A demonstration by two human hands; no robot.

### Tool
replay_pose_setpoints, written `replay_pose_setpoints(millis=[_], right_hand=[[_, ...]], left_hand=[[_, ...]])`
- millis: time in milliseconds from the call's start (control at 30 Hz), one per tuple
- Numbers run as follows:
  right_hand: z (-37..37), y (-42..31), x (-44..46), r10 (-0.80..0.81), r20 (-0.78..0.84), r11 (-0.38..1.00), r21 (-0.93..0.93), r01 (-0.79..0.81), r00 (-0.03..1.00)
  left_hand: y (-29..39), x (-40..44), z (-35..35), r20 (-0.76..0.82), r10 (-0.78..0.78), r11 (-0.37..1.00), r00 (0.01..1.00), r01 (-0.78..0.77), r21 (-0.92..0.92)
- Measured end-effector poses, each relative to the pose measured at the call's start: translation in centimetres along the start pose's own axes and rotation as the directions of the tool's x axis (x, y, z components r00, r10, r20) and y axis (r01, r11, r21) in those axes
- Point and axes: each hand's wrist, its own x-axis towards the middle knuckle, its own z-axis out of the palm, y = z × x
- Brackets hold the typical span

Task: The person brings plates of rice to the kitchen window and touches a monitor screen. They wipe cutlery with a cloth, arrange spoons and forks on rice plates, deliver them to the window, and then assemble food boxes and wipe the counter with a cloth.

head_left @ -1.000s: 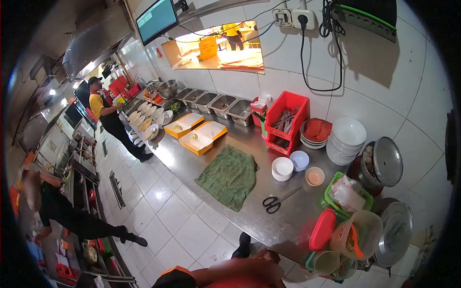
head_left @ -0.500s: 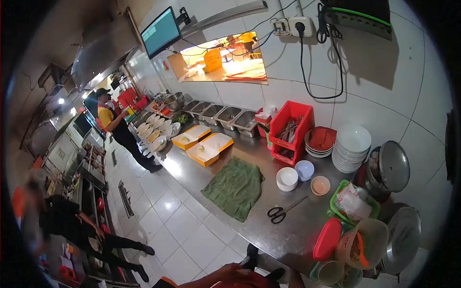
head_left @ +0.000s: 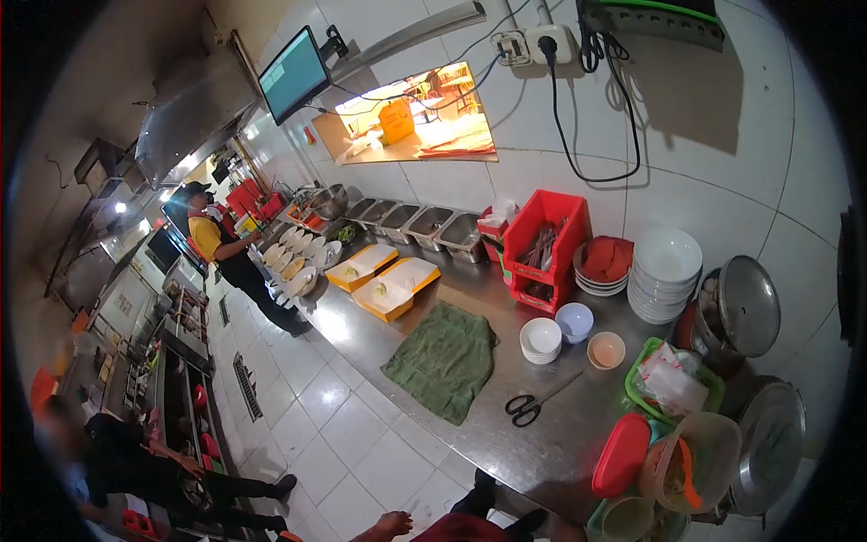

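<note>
My left hand [head_left: 392, 524] is low at the bottom edge, over the floor and away from the counter. Its fingers are loosely bent, with nothing visible in them. Of my right hand [head_left: 567, 531] only a sliver shows at the bottom edge, below the counter's front; its fingers are hidden. On the steel counter [head_left: 483, 443] lie black-handled scissors [head_left: 524, 410] and a green cloth [head_left: 442, 361]. Small white bowls [head_left: 540, 337], a bluish bowl [head_left: 574, 322] and a pinkish bowl [head_left: 606, 350] stand behind the scissors. Neither hand touches any of these.
Two open yellow boxes [head_left: 396, 287], plates of food [head_left: 298, 257] and metal pans [head_left: 461, 237] line the counter's far part. Red bins [head_left: 546, 244], stacked white bowls [head_left: 664, 280], a green basket [head_left: 673, 379] and plastic tubs [head_left: 700, 461] stand right. One co-worker [head_left: 239, 257] stands beyond; another [head_left: 135, 452] is left.
My left hand has moved left and down, away from my lap area. The view has shifted slightly. The co-worker at left appears lower in the picture; the counter items stay put.
</note>
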Motion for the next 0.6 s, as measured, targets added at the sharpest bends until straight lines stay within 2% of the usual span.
replay_pose_setpoints(millis=[67, 100, 133, 200, 267, 333, 600], right_hand=[[0.2, 0.1, -0.1, 0.002, -0.003, 1.0, 0.008, -0.002, 1.0], [0.4, 0.3, 0.0, 0.007, -0.001, 1.0, 0.015, -0.007, 1.0], [0.5, 0.2, -0.1, 0.004, -0.004, 1.0, 0.028, -0.004, 1.0], [0.8, 0.4, -0.2, 0.01, -0.005, 0.999, 0.039, -0.01, 1.0], [0.9, 0.3, -0.5, 0.021, -0.013, 0.998, 0.051, -0.021, 1.0], [0.9, 0.3, -0.8, 0.032, -0.016, 0.998, 0.052, -0.031, 0.999], [0.9, -0.2, -0.5, 0.039, -0.022, 0.998, 0.048, -0.038, 0.999]], left_hand=[[-0.3, 1.0, -1.9, 0.194, 0.124, 0.988, 0.973, -0.14, 0.07], [2.7, -6.9, 3.0, 0.055, 0.221, 0.944, 0.974, -0.228, 0.24], [2.9, -7.1, 2.9, 0.123, 0.367, 0.791, 0.922, -0.378, 0.481], [3.6, -7.9, 3.1, 0.027, 0.178, 0.962, 0.984, -0.18, 0.205], [3.3, -6.3, 2.2, 0.022, 0.177, 0.947, 0.984, -0.176, 0.269], [2.9, -5.7, 1.4, 0.068, 0.217, 0.941, 0.974, -0.227, 0.252], [3.0, -7.7, 2.5, 0.085, 0.258, 0.935, 0.962, -0.271, 0.23]])
